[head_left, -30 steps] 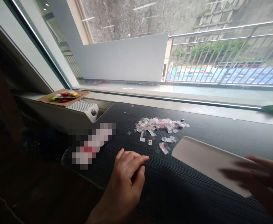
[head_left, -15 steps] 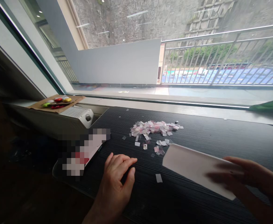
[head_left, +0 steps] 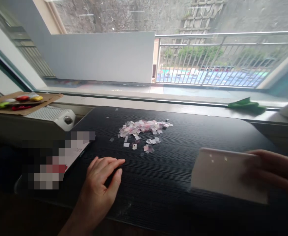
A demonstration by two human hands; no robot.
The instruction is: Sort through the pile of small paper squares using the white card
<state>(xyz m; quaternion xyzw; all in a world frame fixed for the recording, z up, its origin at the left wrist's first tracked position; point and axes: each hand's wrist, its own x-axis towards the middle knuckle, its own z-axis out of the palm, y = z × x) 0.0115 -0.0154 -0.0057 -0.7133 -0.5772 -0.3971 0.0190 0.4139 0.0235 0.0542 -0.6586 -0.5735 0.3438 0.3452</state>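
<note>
A dark, ribbed bench (head_left: 178, 196) fills the lower half of the view. Its far edge runs along a pale window sill (head_left: 158, 105) at twelve o'clock. Above the sill a wide window (head_left: 208, 93) spans the whole width, its dark frame (head_left: 8, 70) slanting away at ten o'clock. Outside, a plain grey panel (head_left: 102, 59) stands at eleven o'clock, a metal railing (head_left: 220, 55) at one o'clock, and a rough stone wall (head_left: 124, 13) rises behind both. Soft daylight falls through the glass, while the room at eight o'clock is in deep shadow. A white heater (head_left: 52, 115) sits at ten o'clock, just beside the bench's far left corner. A green cloth (head_left: 244, 104) lies on the sill at two o'clock.
</note>
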